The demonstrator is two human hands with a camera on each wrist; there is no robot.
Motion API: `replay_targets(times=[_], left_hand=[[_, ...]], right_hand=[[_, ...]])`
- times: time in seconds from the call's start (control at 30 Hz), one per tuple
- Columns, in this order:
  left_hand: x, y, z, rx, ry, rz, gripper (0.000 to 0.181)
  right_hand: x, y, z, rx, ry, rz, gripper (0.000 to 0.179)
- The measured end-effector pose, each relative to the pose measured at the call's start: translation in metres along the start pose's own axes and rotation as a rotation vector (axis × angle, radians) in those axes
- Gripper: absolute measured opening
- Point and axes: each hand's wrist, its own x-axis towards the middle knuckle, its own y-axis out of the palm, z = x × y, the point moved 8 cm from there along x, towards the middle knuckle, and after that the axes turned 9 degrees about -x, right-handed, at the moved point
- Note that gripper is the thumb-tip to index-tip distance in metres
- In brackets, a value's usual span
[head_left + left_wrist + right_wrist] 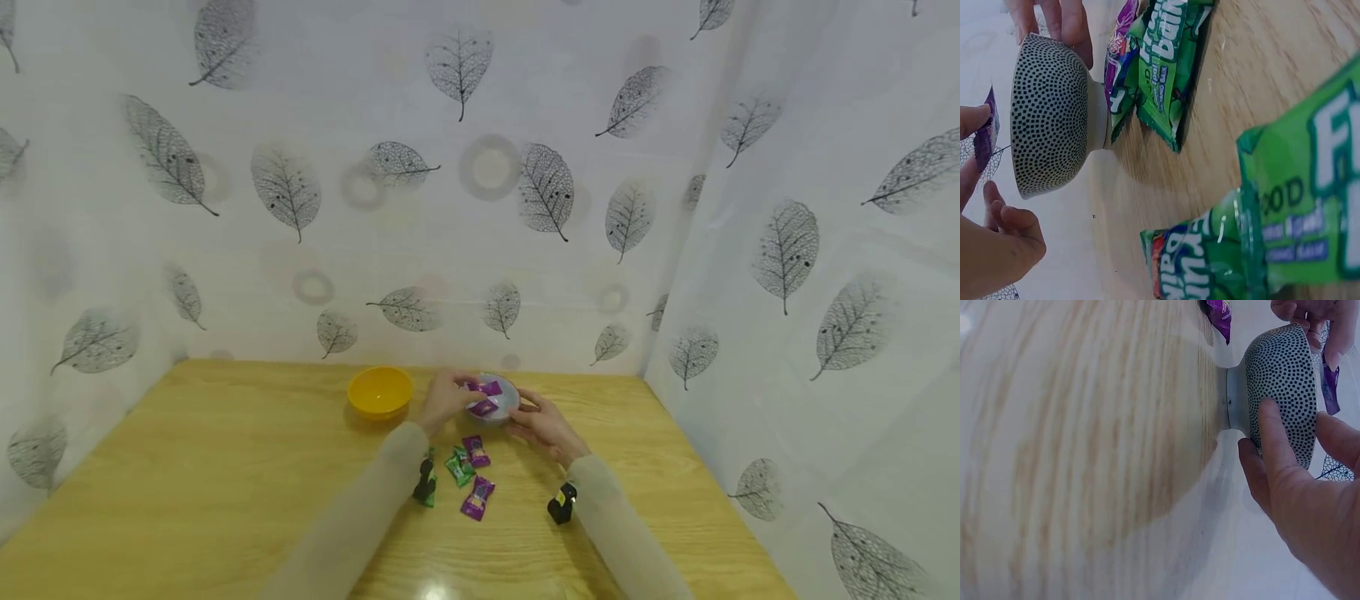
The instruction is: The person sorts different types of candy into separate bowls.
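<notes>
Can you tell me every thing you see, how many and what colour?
Yellow bowl: one, orange-yellow, far back on the table.
Dotted bowl: one, pale with dark dots, right of the yellow bowl.
Purple packets: at least three, purple, two on the table, one over the dotted bowl.
Green packets: at least three, green, on the table.
Table: one, yellowish wood, under the bowls.
Leaf-print covering: count unclear, white with dark leaves, around the table.
Wrist devices: two, black, one per wrist.
Sleeves: two, pale, on the arms.
Left hand: one, bare, pinching a purple packet.
Right hand: one, bare, holding the dotted bowl.
</notes>
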Motion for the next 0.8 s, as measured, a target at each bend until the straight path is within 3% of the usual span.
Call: replay_targets(times=[0.3, 0.67, 0.8], left_hand=[[-0.003, 0.007, -0.005, 0.086, 0.044, 0.031, 0.031], [-0.01, -0.007, -0.004, 0.011, 0.028, 0.06, 0.029], [-0.016, -0.012, -0.007, -0.019, 0.08, 0.114, 0.023]], right_hand=[[-0.001, 0.002, 0.0, 0.014, -0.011, 0.012, 0.06], [-0.001, 0.004, 0.0, 0.04, -0.009, 0.008, 0.061], [0.001, 0.002, -0.001, 0.029, -0.004, -0.006, 0.061]])
